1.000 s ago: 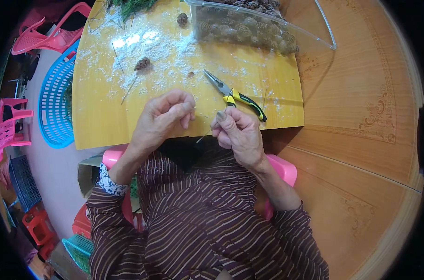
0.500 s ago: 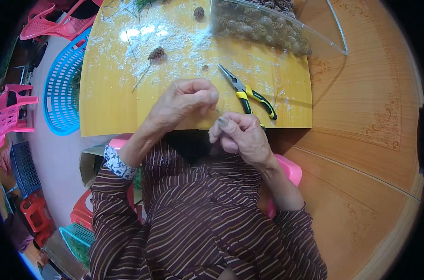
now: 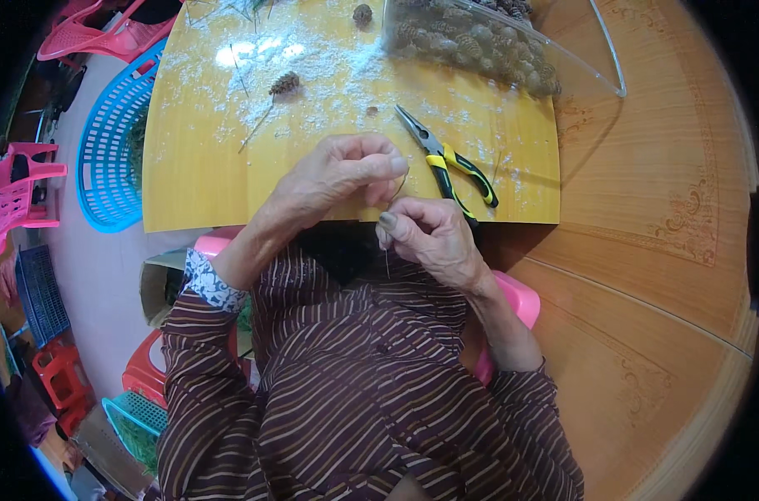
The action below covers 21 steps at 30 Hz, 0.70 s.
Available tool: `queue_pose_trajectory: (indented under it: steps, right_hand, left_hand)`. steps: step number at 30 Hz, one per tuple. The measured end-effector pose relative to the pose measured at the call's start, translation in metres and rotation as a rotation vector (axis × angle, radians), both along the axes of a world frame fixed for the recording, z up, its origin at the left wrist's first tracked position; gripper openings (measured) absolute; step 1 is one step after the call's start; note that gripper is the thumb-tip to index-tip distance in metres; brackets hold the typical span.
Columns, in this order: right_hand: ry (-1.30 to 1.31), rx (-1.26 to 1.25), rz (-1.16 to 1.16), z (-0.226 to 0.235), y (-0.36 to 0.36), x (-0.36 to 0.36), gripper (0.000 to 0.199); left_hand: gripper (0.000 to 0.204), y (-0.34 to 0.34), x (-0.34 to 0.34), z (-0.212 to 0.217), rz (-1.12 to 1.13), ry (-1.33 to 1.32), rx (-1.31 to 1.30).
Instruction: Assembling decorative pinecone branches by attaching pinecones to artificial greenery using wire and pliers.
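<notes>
Over the near edge of the table, my left hand (image 3: 337, 177) pinches a thin, dark wire (image 3: 402, 185) between thumb and fingers. The wire bends down to my right hand (image 3: 434, 242), whose thumb and forefinger are closed on it. A short end pokes out below those fingers. Just beyond my right hand lie long-nose pliers (image 3: 436, 152) with yellow and black handles, jaws pointing away to the left. Farther off on the table rests a small brown pine cone (image 3: 284, 83) with a thin wire or stem attached. My fingers hide part of the wire I hold.
White flakes are scattered over the yellow table (image 3: 195, 188). A clear plastic bin (image 3: 479, 54) of pine cones stands at the far right, with another loose cone (image 3: 363, 14) beside it. On the floor at left are a blue basket (image 3: 104, 171) and pink chairs (image 3: 24, 196).
My hands have shifted slightly, and the bent wire between them shows more plainly. Its lower end has come into view under my right fingers. The pliers and cones stay on the table.
</notes>
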State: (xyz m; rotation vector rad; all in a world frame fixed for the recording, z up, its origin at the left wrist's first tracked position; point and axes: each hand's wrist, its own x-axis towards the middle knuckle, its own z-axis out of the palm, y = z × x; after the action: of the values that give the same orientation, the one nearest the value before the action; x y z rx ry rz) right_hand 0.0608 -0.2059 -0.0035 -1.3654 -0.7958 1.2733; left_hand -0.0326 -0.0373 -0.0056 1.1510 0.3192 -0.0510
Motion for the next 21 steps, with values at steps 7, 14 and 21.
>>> queue_pose_trajectory:
  steps: [7,14,21]
  right_hand:
    - [-0.280,0.091,-0.008,-0.004,-0.001,-0.003,0.028]
    - [0.123,0.113,-0.003,-0.008,0.000,0.001,0.037]
    - [0.370,0.006,-0.062,-0.007,0.000,0.007,0.051]
  left_hand:
    - [0.019,-0.001,-0.003,0.002,-0.025,0.113,0.018]
    - [0.019,0.008,-0.004,-0.012,-0.079,-0.007,-0.077]
    - [0.023,0.008,-0.006,-0.012,0.013,-0.123,-0.122]
